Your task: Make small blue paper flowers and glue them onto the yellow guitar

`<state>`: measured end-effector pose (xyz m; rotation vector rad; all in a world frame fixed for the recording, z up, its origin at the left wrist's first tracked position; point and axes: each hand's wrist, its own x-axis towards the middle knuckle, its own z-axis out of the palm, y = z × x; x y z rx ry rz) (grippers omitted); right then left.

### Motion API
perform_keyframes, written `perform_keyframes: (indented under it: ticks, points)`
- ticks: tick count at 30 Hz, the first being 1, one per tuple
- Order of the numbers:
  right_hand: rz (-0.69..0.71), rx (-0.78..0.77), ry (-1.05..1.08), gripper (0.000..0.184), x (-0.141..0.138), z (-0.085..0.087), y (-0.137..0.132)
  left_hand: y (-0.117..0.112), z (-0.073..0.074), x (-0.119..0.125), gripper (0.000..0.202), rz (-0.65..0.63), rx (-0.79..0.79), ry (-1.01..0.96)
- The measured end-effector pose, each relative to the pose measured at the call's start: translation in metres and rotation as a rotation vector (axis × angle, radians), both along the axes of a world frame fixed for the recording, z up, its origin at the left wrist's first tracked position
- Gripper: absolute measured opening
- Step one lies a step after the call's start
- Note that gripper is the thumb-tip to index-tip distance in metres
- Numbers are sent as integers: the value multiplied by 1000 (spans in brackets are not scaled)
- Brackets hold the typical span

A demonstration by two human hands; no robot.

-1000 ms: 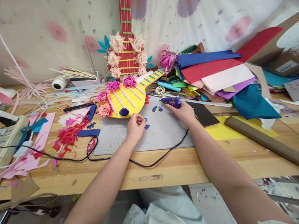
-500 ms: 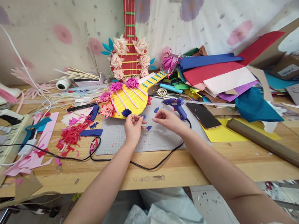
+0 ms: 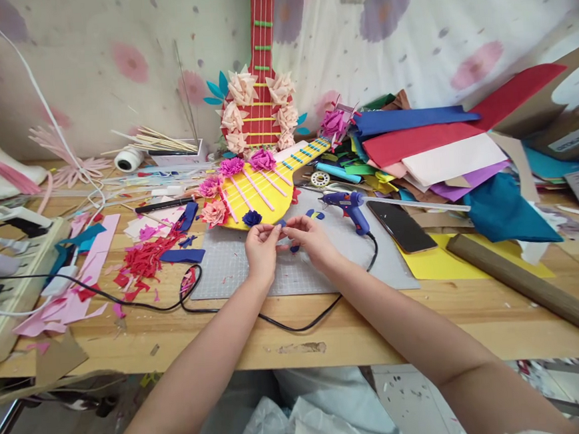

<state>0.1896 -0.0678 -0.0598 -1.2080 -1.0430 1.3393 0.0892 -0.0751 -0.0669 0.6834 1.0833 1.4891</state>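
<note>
A small blue paper petal (image 3: 281, 223) is pinched between the fingertips of my left hand (image 3: 262, 247) and my right hand (image 3: 313, 240), which meet above the grey cutting mat (image 3: 234, 275). Just behind them lies a yellow paper guitar (image 3: 263, 202) with pink strips across its body and pink and purple paper flowers along its edge. A dark blue paper flower (image 3: 252, 218) sits at its near rim, close to my left fingers. More blue petals (image 3: 314, 214) rest on the mat, one partly behind my right hand. Right of that hand is a blue hot glue gun (image 3: 347, 207), its glue stick pointing right.
A black cord (image 3: 298, 328) curves along the table front. On the right are a phone (image 3: 401, 225), a cardboard tube (image 3: 525, 285) and stacked coloured paper (image 3: 438, 132). Red paper scraps (image 3: 147, 258) and a power strip (image 3: 29, 284) occupy the left. A red guitar (image 3: 262, 112) stands behind.
My right hand has moved left to my left hand, and its fingertips now join on the small blue petal. The whole view has shifted slightly.
</note>
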Motion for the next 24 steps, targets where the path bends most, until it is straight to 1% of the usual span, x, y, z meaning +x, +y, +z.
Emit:
perform_keyframes:
  ticks: [3, 6, 9, 11, 13, 16, 19, 21, 24]
  points:
    - [16, 35, -26, 39, 2, -2, 1, 0, 5, -5, 26, -4, 57, 61]
    - [68, 151, -133, 43, 6, -1, 3, 3, 17, -17, 27, 41, 141, 152]
    - [71, 358, -374, 40, 5, 3, 7, 9, 33, -38, 26, 142, 162, 238]
    - [52, 518, -588, 41, -2, 6, 11, 14, 42, -54, 27, 145, 127, 294]
    - [37, 642, -773, 48, -14, 7, 16, 18, 47, -69, 29, 117, 67, 351]
    - [30, 728, -932, 59, -38, 6, 25, 20, 48, -88, 32, 95, -6, 417]
    - [4, 742, -981, 62, -56, 3, 32, 20, 44, -99, 34, 77, -52, 471]
    - [-23, 735, -973, 59, -60, 2, 37, 19, 42, -102, 35, 59, -89, 516]
    - [-61, 711, -918, 56, -56, 4, 43, 20, 37, -100, 36, 12, -130, 592]
